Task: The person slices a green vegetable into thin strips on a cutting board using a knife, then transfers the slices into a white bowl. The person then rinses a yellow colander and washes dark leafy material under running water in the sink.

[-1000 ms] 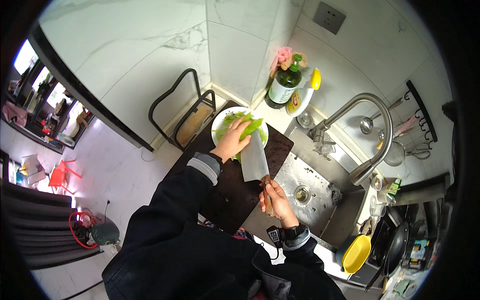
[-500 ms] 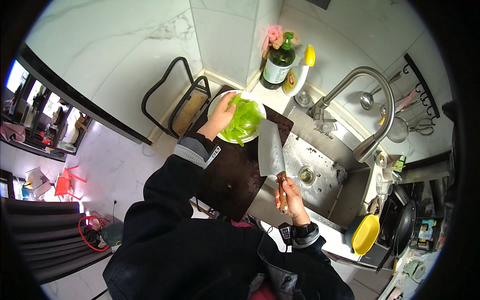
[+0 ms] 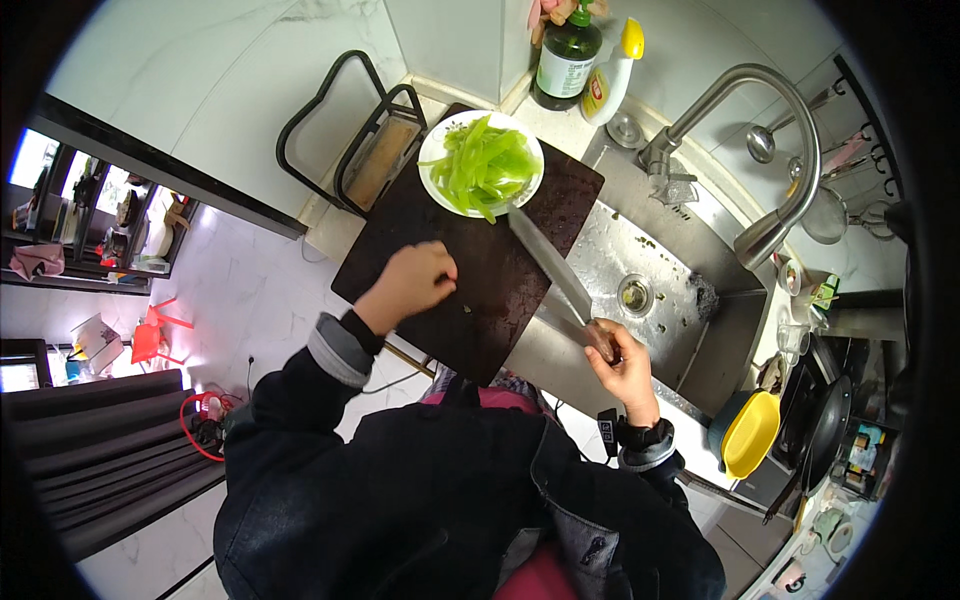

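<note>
My right hand (image 3: 628, 372) grips the wooden handle of a kitchen cleaver (image 3: 553, 265). Its blade is seen nearly edge-on, the tip just by the plate rim and the middle above the strip between board and sink. Over the left part of the dark cutting board (image 3: 490, 335) is my left hand (image 3: 410, 286), fingers curled together; whether anything is in them is hidden. At the board's far end stands a white plate (image 3: 430, 180) heaped with light green vegetable slices (image 3: 487, 162). A tiny scrap lies on the board near my left hand.
Right of the board is a steel sink (image 3: 665, 330) with scraps around its drain, under an arched faucet (image 3: 800, 200). A pump bottle (image 3: 567, 65) and a spray bottle (image 3: 612, 75) stand behind. A black rack (image 3: 375, 150) is at left, a yellow basin (image 3: 752, 435) at right.
My left hand has left the slices on the plate and come back over the board. The cleaver has turned from showing its flat side to nearly edge-on. The view has shifted.
</note>
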Action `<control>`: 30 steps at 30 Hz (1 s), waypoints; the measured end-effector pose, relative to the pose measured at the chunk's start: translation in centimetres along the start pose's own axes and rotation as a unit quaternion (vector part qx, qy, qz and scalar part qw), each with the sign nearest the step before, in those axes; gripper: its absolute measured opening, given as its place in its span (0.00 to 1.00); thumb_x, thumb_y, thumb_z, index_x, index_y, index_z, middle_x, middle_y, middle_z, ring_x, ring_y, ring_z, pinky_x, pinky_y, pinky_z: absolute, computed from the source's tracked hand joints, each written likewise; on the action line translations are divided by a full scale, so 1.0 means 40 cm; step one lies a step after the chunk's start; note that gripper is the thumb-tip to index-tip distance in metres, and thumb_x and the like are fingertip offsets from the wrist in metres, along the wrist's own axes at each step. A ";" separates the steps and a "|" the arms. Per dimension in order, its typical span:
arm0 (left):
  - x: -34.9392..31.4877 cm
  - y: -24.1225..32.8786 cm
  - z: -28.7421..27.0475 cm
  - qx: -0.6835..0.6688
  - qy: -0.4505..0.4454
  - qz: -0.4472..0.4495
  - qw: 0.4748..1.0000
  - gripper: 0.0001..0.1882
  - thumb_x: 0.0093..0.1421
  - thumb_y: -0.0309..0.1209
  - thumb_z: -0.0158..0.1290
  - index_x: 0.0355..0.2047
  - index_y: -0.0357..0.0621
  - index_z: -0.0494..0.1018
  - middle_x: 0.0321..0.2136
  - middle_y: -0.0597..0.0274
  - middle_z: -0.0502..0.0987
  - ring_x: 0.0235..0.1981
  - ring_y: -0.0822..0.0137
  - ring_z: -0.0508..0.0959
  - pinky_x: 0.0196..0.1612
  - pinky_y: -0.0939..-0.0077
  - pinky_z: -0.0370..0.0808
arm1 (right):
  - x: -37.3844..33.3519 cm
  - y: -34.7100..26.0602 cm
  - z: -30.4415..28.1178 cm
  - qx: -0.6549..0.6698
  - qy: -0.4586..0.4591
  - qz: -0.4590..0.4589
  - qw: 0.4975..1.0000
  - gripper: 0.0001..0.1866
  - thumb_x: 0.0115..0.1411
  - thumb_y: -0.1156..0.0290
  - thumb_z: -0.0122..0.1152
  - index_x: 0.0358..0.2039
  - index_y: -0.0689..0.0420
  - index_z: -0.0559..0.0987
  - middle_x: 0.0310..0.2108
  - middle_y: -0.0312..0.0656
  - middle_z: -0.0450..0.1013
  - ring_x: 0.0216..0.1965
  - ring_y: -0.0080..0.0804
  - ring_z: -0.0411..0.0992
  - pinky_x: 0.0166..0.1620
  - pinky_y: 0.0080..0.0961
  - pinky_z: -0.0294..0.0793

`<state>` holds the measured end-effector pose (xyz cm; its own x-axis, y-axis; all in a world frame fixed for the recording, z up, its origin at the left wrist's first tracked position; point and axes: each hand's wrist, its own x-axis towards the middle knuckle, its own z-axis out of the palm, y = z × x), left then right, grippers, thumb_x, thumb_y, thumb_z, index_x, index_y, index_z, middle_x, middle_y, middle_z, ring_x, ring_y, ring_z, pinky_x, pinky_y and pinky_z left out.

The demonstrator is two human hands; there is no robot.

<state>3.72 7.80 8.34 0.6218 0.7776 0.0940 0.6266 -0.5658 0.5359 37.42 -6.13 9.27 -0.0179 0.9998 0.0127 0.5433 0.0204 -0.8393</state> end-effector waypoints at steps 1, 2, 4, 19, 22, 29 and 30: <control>-0.016 0.015 0.028 0.026 -0.025 0.020 0.999 0.07 0.44 0.29 0.59 0.26 0.45 0.74 0.27 0.62 0.72 0.34 0.58 0.74 0.35 0.66 0.70 | -0.001 0.002 0.002 -0.035 0.008 -0.014 0.999 0.19 0.50 0.73 0.64 0.44 0.58 0.74 0.26 0.39 0.75 0.24 0.25 0.72 0.30 0.20 0.71; -0.026 0.025 0.053 0.037 -0.036 0.021 0.998 0.07 0.44 0.30 0.59 0.26 0.46 0.74 0.28 0.63 0.72 0.35 0.59 0.74 0.35 0.66 0.69 | 0.000 0.003 0.008 -0.058 0.013 -0.024 0.998 0.19 0.49 0.71 0.65 0.43 0.56 0.75 0.26 0.41 0.75 0.25 0.30 0.73 0.30 0.23 0.72; -0.034 0.036 0.095 0.066 -0.046 0.042 0.996 0.05 0.45 0.30 0.58 0.24 0.47 0.74 0.28 0.65 0.71 0.34 0.61 0.73 0.36 0.67 0.68 | 0.005 0.006 0.024 -0.110 0.016 -0.042 0.993 0.20 0.46 0.68 0.66 0.41 0.54 0.77 0.26 0.45 0.75 0.25 0.41 0.75 0.29 0.28 0.74; 0.173 -0.016 -0.058 -0.074 0.175 -0.035 0.981 0.04 0.50 0.22 0.51 0.28 0.40 0.73 0.28 0.56 0.74 0.28 0.55 0.75 0.29 0.67 0.72 | 0.155 0.012 0.120 -0.186 -0.088 -0.135 0.969 0.15 0.46 0.66 0.65 0.35 0.52 0.75 0.30 0.40 0.73 0.31 0.43 0.73 0.33 0.33 0.74; 0.189 -0.053 -0.074 0.009 0.220 -0.077 0.972 0.02 0.50 0.24 0.52 0.26 0.40 0.73 0.28 0.55 0.73 0.30 0.53 0.75 0.31 0.64 0.73 | 0.164 0.014 0.140 -0.185 -0.083 -0.117 0.972 0.15 0.45 0.67 0.66 0.33 0.54 0.74 0.29 0.41 0.72 0.33 0.44 0.73 0.34 0.34 0.73; 0.105 -0.083 0.031 0.072 0.069 -0.176 0.979 0.15 0.40 0.39 0.64 0.20 0.43 0.73 0.26 0.58 0.72 0.32 0.56 0.74 0.32 0.61 0.72 | 0.149 0.014 0.159 -0.192 -0.104 -0.064 0.974 0.17 0.45 0.64 0.67 0.33 0.57 0.74 0.30 0.43 0.72 0.33 0.46 0.72 0.35 0.36 0.72; 0.107 -0.089 0.046 0.074 0.080 -0.172 0.979 0.12 0.41 0.36 0.62 0.19 0.42 0.73 0.25 0.58 0.72 0.31 0.56 0.75 0.31 0.62 0.72 | 0.150 0.007 0.157 -0.191 -0.110 -0.055 0.974 0.17 0.45 0.64 0.67 0.34 0.57 0.74 0.31 0.44 0.72 0.34 0.46 0.72 0.36 0.36 0.72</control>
<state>5.03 12.62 5.29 0.2883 0.9553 0.0649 0.8543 -0.2873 0.4332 32.20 -0.18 5.69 -0.2509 0.9661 -0.0613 0.8001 0.1713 -0.5749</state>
